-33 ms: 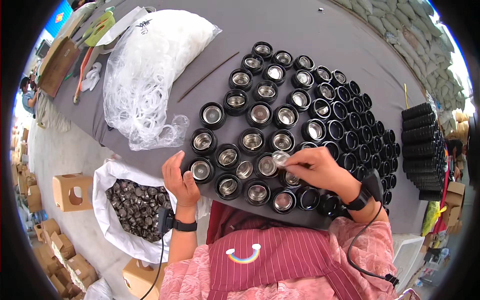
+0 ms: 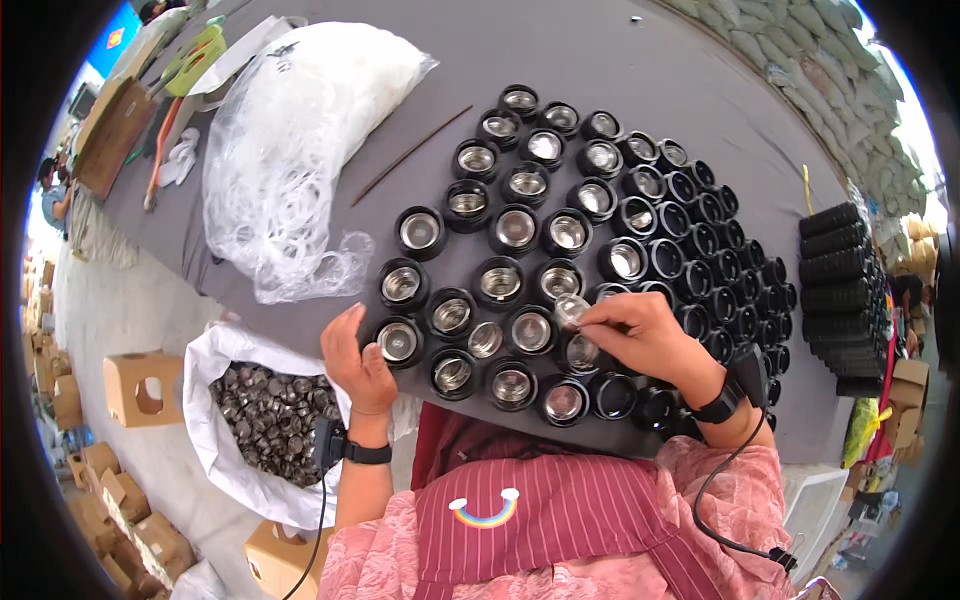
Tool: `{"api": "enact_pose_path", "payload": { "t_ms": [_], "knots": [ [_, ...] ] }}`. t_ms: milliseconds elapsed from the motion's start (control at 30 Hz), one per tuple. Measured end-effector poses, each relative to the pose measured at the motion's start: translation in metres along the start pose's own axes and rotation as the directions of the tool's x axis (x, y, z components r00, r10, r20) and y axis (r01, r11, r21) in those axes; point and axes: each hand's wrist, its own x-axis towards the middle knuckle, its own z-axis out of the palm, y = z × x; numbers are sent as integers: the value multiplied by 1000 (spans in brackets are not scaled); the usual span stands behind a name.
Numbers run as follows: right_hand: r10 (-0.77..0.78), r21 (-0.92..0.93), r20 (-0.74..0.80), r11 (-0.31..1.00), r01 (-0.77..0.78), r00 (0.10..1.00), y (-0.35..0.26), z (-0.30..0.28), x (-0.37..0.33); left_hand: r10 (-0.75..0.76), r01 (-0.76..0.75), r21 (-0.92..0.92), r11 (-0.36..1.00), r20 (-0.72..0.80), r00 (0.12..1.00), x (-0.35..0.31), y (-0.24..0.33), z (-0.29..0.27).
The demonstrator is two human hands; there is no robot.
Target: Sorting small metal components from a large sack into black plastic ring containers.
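Many round black screw caps stand in slanting rows on the grey tabletop, among them a black cap (image 2: 532, 329) in front of me with a shiny metal insert inside. Between the thumb and fingers of my right hand (image 2: 640, 335), a small, round, shiny metal insert (image 2: 569, 309) is pinched, held tilted above the caps. A loose metal insert (image 2: 485, 340) lies between caps just left of that. Empty-handed, my left hand (image 2: 358, 368) hovers at the table's near edge with fingers apart, beside the leftmost black cap (image 2: 399, 341). Several caps on the right, such as a black cap (image 2: 612, 396), show no metal inside.
At my left a white sack (image 2: 215, 440) holds many metal inserts (image 2: 270, 420). A clear plastic bag of white rings (image 2: 310, 130) lies on the far left, a thin stick (image 2: 412, 155) beside it. Stacked black caps (image 2: 840, 290) stand far right. Cardboard boxes (image 2: 143, 388) sit on the floor.
My right hand has shifted slightly to the right with the metal insert, which is tilted differently. The left hand stays spread in nearly the same place.
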Motion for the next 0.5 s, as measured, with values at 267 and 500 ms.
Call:
{"api": "enact_pose_path", "payload": {
  "t_ms": [267, 500],
  "knots": [
    [122, -211, -321, 958, -196, 939, 16, -29, -79, 11, -11, -3, 1000, -3, 1000, -4, -4, -7],
    [34, -343, -458, 915, -212, 888, 33, -26, -103, 34, -34, 28, 999, -4, 999, -10, -11, -6]
  ]
}}
